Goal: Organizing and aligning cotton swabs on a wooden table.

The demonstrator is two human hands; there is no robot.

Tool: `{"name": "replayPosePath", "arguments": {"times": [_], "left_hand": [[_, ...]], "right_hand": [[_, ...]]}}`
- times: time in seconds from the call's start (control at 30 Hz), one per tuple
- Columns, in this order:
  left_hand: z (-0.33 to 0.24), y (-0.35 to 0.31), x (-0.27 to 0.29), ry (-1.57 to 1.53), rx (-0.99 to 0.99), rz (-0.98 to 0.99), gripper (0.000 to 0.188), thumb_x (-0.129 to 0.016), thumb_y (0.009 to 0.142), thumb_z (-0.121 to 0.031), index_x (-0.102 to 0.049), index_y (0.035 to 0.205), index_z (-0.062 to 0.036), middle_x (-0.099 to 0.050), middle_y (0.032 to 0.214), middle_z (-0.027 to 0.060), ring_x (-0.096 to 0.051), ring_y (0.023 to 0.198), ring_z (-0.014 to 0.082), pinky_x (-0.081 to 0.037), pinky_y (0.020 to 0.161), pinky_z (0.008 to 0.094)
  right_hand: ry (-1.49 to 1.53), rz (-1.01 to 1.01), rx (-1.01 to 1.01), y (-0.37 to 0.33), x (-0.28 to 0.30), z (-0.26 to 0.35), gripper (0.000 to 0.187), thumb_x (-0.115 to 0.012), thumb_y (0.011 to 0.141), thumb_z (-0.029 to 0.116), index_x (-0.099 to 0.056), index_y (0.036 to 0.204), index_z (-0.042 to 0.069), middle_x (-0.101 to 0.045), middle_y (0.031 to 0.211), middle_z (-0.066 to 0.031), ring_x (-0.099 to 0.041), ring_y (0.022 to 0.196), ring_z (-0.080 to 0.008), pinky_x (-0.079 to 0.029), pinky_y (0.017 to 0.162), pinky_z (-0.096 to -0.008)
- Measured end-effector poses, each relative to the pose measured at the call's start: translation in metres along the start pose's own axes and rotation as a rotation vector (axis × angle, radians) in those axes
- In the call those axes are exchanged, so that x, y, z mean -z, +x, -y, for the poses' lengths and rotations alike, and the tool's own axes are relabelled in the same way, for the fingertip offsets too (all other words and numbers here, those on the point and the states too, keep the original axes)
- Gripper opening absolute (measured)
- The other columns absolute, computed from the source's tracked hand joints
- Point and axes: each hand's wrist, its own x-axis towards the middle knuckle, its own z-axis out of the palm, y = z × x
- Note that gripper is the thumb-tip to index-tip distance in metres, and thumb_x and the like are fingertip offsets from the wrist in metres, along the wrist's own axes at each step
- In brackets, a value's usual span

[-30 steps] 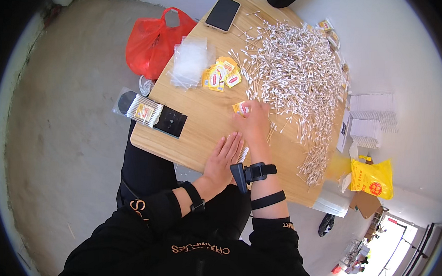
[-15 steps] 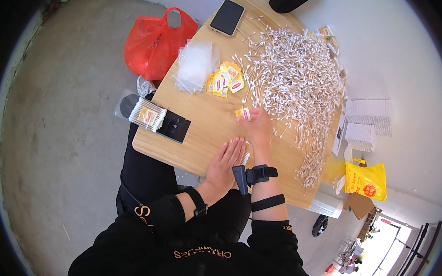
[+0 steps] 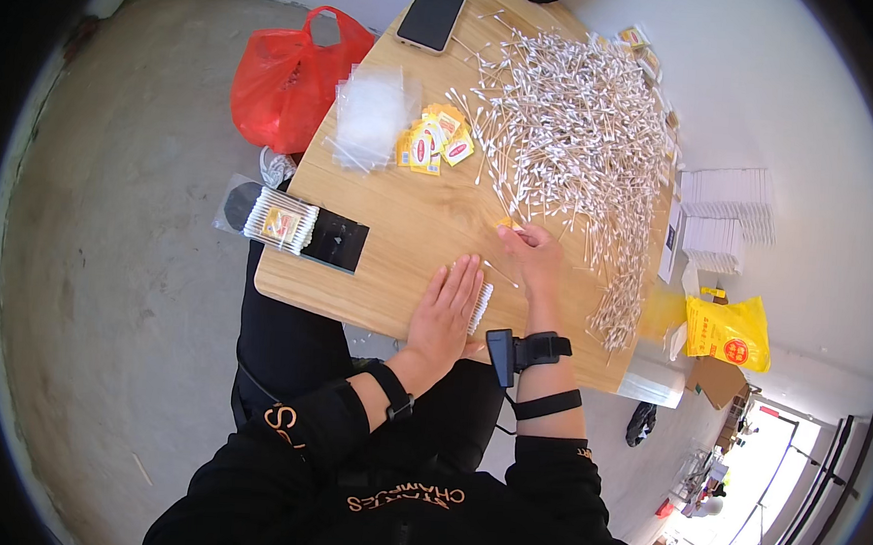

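My left hand (image 3: 445, 307) lies flat near the table's front edge, fingers stretched out together. Under and beside it is a row of cotton swabs (image 3: 481, 307), its right end showing and the rest covered. My right hand (image 3: 536, 258) is up and to the right of it, pinching a small yellow card (image 3: 505, 223) that is mostly hidden by the fingers. One loose cotton swab (image 3: 501, 275) lies between the hands. Beyond the right hand spreads a big heap of cotton swabs (image 3: 582, 132). A small pile of yellow-and-white cards (image 3: 434, 139) rests farther left.
Clear plastic bags (image 3: 370, 121) are stacked beside the cards, with a phone (image 3: 431, 17) beyond. On the table's left edge a black holder (image 3: 335, 242) carries a bagged bundle of swabs (image 3: 281, 220). A red bag (image 3: 293, 87) stands left; a yellow bag (image 3: 728, 332) is at right.
My right hand has shifted right, and the yellow card in it has turned so less of its face shows. More of the swab row shows beside my left hand, which stays flat.
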Motion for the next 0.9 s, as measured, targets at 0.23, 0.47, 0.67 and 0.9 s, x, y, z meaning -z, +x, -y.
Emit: {"name": "replayPosePath", "arguments": {"times": [0.23,0.47,0.67,0.9], "left_hand": [[0.003,0.002,0.004,-0.001,0.003,0.035,0.107,-0.061,0.073,-0.065,-0.024,0.147,0.0039,-0.018,0.156,0.0172,-0.013,0.146,0.0290,-0.009,0.119,0.0422],[-0.001,-0.001,0.001,0.003,0.007,0.065,0.105,-0.059,0.076,-0.063,-0.021,0.148,0.0024,-0.017,0.157,0.0152,-0.011,0.147,0.0282,-0.007,0.119,0.0419],[-0.003,-0.002,-0.026,-0.126,0.019,-0.061,0.094,-0.058,0.076,-0.053,-0.026,0.147,0.0011,-0.022,0.156,0.0142,-0.015,0.146,0.0270,-0.008,0.119,0.0420],[0.003,0.000,0.002,-0.050,0.009,0.007,0.109,-0.063,0.070,-0.063,-0.025,0.146,0.0058,-0.019,0.156,0.0193,-0.014,0.146,0.0298,-0.010,0.119,0.0449]], "right_hand": [[0.035,-0.044,0.100,0.006,0.045,0.005,0.020,-0.071,0.084,0.018,-0.067,0.094,0.001,-0.067,0.079,-0.0024,-0.062,0.072,-0.0091,-0.045,0.059,-0.0230],[0.098,0.284,-0.080,0.001,-0.004,0.053,0.020,-0.064,0.091,0.024,-0.064,0.102,0.008,-0.064,0.085,0.0009,-0.060,0.073,-0.0066,-0.039,0.056,-0.0213],[0.106,0.336,0.056,0.011,-0.079,0.079,0.029,-0.067,0.087,0.022,-0.062,0.108,0.002,-0.066,0.098,-0.0063,-0.064,0.081,-0.0122,-0.048,0.064,-0.0251],[-0.427,0.170,0.410,-0.005,0.010,0.001,0.025,-0.071,0.075,0.013,-0.065,0.098,0.005,-0.065,0.090,-0.0115,-0.065,0.084,-0.0250,-0.053,0.073,-0.0365]]}}
